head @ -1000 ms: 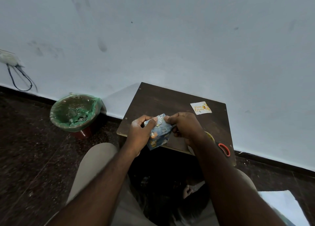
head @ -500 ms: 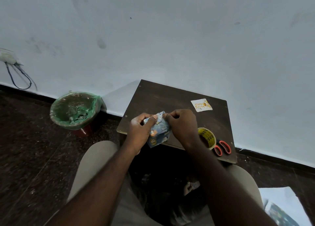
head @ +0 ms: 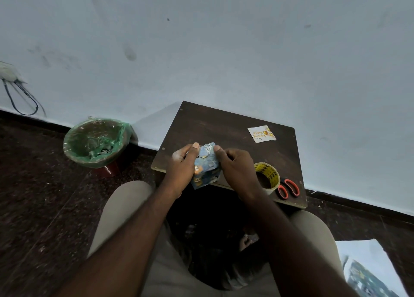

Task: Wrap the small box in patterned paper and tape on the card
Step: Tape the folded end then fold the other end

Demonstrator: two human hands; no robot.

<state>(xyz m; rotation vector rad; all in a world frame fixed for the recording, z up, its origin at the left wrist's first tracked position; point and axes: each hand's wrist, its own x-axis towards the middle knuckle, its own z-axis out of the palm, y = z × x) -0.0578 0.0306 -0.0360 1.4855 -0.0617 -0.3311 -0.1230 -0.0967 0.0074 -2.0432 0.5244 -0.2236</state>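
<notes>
The box (head: pixel 206 166), already covered in blue patterned paper, is held between both hands over the near edge of the worktop (head: pixel 215 126), at about 6 o'clock on it. Whether it touches the worktop, I cannot tell. The left hand (head: pixel 181 167) grips the left side of the box, its fingers (head: pixel 195 146) curled round it, with one fingertip on the top edge. The right hand (head: pixel 237 170) has its fingers curled too, and its fingertips (head: pixel 216 149) pinch the folded flap at the top of the box.

From the box, the card (head: pixel 261 134) lies flat at 2 o'clock, apart from the hands; its golden letters read "Happy Birthday". The tape (head: pixel 268 178) stands at 3 o'clock, just beside the right wrist; its yellow core carries black print too small to read. The scissors (head: pixel 289 188), with orange handles, lie just beside the tape. A bin (head: pixel 96 139) with a green liner stands on the floor at 9 o'clock.
</notes>
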